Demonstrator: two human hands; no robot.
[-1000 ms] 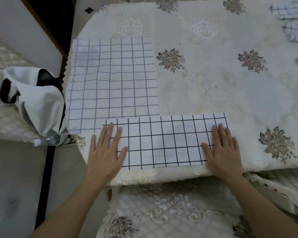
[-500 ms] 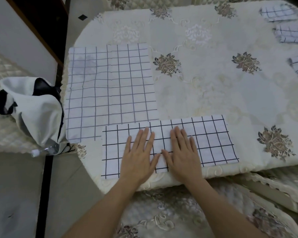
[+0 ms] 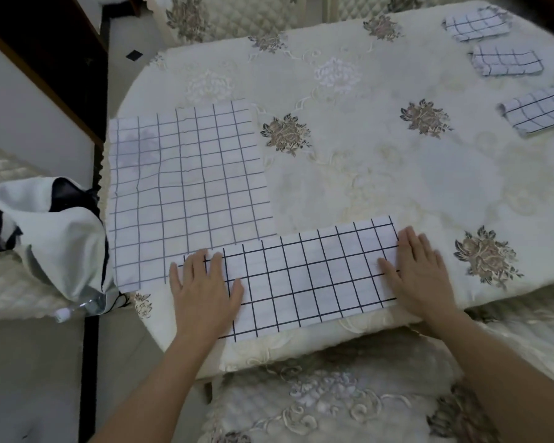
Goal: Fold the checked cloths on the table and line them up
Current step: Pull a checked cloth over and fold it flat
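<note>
The left hand (image 3: pixel 202 289) and right hand (image 3: pixel 419 270), fingers straight and flat, cover both ends of the folded white black-gridded cloth strip (image 3: pixel 304 279) lying between them at the bench (image 3: pixel 365 161) edge.

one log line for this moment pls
half-folded cloth | left hand flat on left end | right hand flat on right end | three folded cloths far right
</note>
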